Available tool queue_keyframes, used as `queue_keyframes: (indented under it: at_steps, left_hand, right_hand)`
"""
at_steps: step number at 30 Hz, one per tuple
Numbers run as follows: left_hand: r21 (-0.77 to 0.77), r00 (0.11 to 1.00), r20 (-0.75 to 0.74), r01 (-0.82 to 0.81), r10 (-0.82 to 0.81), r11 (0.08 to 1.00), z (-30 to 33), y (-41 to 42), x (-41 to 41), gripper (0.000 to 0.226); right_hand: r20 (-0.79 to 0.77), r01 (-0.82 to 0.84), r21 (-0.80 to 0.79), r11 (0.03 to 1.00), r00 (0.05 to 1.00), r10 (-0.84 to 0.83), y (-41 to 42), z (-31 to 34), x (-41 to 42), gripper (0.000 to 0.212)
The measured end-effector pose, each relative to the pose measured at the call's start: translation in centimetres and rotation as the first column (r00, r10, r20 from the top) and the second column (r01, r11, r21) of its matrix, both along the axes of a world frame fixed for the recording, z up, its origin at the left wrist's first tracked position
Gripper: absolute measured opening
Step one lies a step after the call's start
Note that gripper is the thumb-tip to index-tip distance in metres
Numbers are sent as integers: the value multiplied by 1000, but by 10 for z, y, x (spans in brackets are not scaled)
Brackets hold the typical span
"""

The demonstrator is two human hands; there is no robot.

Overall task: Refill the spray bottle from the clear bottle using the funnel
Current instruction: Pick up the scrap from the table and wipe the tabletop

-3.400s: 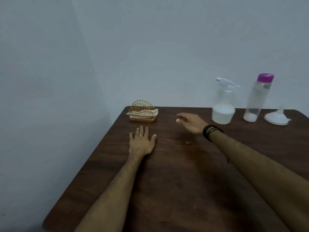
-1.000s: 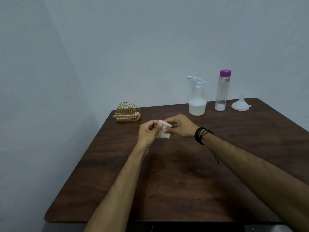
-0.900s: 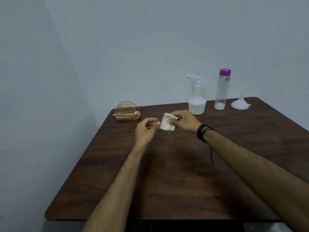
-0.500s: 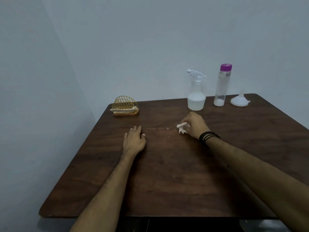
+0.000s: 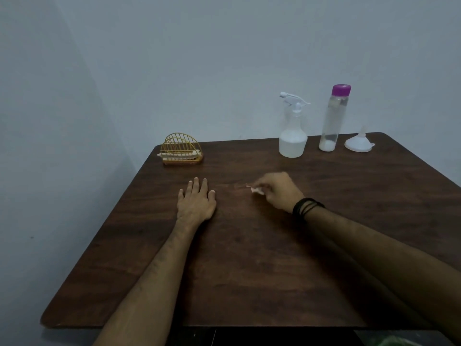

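I see the dark wooden table point(image 5: 249, 270) carrying a row along its far edge: gold wire napkin holder point(image 5: 180, 149) far left, white plastic spray bottle point(image 5: 293, 136) right of centre, purple-capped clear bottle point(image 5: 333, 118) beside it, white funnel point(image 5: 359, 143) rightmost.

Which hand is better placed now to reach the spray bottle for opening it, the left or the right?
The right, probably. The right hand lies nearer the spray bottle, which stands at the far right, but it holds a crumpled tissue it must drop first. The left hand rests flat, farther away.
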State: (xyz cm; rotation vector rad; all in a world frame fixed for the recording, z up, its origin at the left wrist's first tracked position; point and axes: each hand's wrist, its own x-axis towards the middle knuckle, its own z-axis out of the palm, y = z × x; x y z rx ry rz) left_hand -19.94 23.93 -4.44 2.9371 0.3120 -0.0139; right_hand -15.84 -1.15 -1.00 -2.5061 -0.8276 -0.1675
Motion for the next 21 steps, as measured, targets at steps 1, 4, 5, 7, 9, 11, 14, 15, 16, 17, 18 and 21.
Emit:
queue_keyframes:
  at_steps: [1,4,5,7,9,11,14,15,16,17,18,21]
  left_hand:
    - [2,1000,3,0,0,1000,0,0,0,63]
    - [8,1000,9,-1,1,1000,-1,0,0,63]
    - [9,1000,12,-2,2,1000,-1,1,0,63]
    - [9,1000,20,-4,4,1000,-2,1,0,62]
    - [10,1000,19,-4,4,1000,-4,1,0,62]
    - [11,1000,15,-9,8,1000,-5,1,1,63]
    - [19,1000,15,-16,15,1000,-4,0,1,63]
    - [20,1000,16,-17,17,1000,-4,0,1,63]
    - [18,1000,18,-18,17,1000,-4,0,1,63]
    - [15,1000,21,-17,16,1000,-4,0,1,63]
    - [12,1000,25,-15,15,1000,-3,0,0,63]
    - [9,999,31,-14,14,1000,-2,0,-1,63]
  right_hand:
    - [-17,92,93,991,996,-90,1,3,10,30]
    - [3,308,125,943,950,-311,5,2,41,28]
    - [15,332,61,941,943,-333,7,-1,47,30]
    - [31,307,-45,951,952,-305,14,-7,49,31]
    - [60,246,-66,967,968,-243,24,-12,39,28]
    - [102,149,-85,985,985,-140,33,-16,23,25]
    - [40,43,-81,996,998,-39,43,-15,10,27]
    - [-59,52,-6,999,997,-52,44,-12,12,25]
    - [-219,98,110,989,973,-72,45,-7,17,22]
    - [-435,180,265,947,899,-49,44,-1,22,20]
    - [-627,301,410,861,779,26,45,5,28,21]
    - [-742,521,491,699,670,22,42,6,42,25]
